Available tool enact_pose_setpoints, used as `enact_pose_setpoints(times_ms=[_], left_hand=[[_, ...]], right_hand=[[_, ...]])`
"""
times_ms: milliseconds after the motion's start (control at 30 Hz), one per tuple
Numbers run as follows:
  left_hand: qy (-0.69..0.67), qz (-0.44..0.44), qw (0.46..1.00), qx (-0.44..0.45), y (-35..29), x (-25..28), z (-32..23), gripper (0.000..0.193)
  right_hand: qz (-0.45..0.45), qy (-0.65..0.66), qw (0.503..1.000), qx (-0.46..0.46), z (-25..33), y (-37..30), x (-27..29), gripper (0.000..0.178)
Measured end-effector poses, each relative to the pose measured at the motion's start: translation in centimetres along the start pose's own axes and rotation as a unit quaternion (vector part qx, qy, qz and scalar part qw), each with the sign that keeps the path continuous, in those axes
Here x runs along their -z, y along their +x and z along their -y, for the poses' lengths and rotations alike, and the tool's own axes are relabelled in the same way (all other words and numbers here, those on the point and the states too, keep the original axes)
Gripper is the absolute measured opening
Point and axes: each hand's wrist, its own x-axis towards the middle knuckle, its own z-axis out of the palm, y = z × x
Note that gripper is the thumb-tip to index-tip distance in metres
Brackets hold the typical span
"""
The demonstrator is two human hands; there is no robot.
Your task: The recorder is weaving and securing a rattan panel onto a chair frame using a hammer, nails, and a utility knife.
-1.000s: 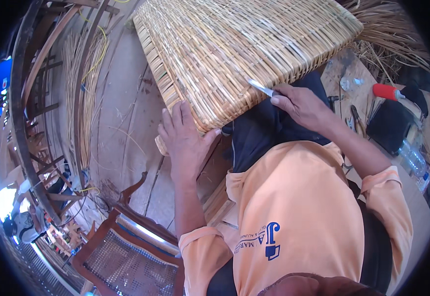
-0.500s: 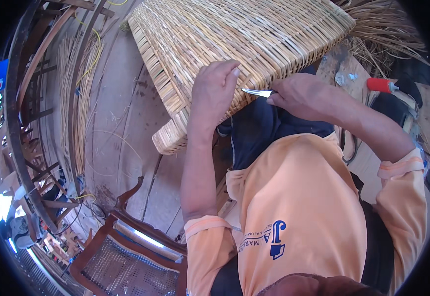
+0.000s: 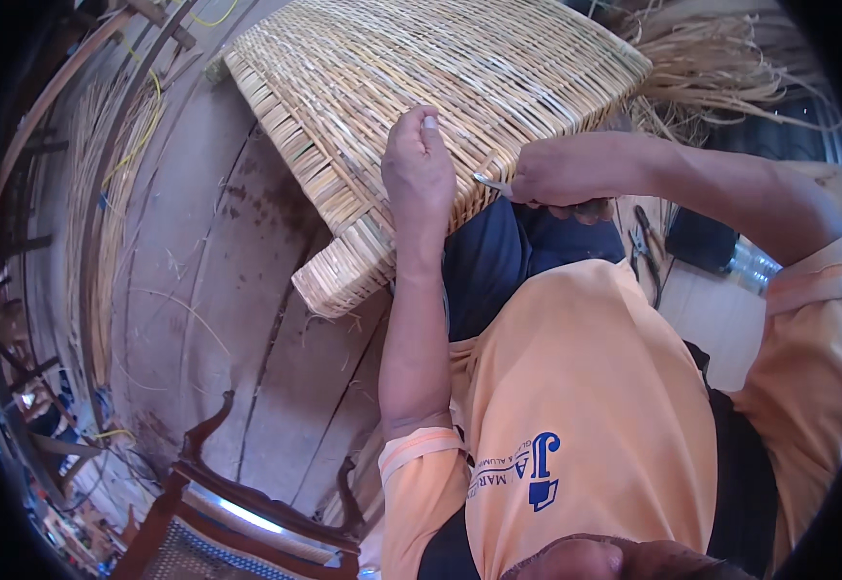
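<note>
A pale woven rattan seat or panel [image 3: 421, 72] lies across my lap, its wrapped corner leg [image 3: 343, 271] jutting toward the left. My left hand [image 3: 419, 164] rests over its near edge with curled fingers and the thumb pressed against them; whatever it pinches is hidden. Just to the right, my right hand [image 3: 570, 172] is closed round a small knife [image 3: 491, 184]. The short metal blade points left, with its tip at the woven edge close to my left hand. The knife's handle is mostly covered by my fingers.
Loose strands [image 3: 720, 72] spread beyond the weave at upper right. Pliers [image 3: 645, 246] lie on a board beside my right leg. A wooden chair with a cane panel [image 3: 213, 536] stands at lower left. Long strips [image 3: 92, 232] and curved wooden frames line the left side.
The view has shifted, and the woven piece sits further left. My right elbow has swung outward, and the blade shows less of its length. The red bottle is out of sight.
</note>
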Motion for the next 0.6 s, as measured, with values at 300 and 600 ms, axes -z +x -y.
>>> enact_pose_setpoints(times_ms=[300,600], left_hand=[[-0.035,-0.060,0.997,-0.036,0.1,-0.2,0.9,0.021],[-0.095,-0.057,0.994,0.012,0.5,-0.8,0.4,0.026]], right_hand=[[0.051,-0.051,0.992,-0.100,4.4,0.5,1.7,0.037],[0.091,0.013,0.986,-0.140,5.0,0.8,2.9,0.030]])
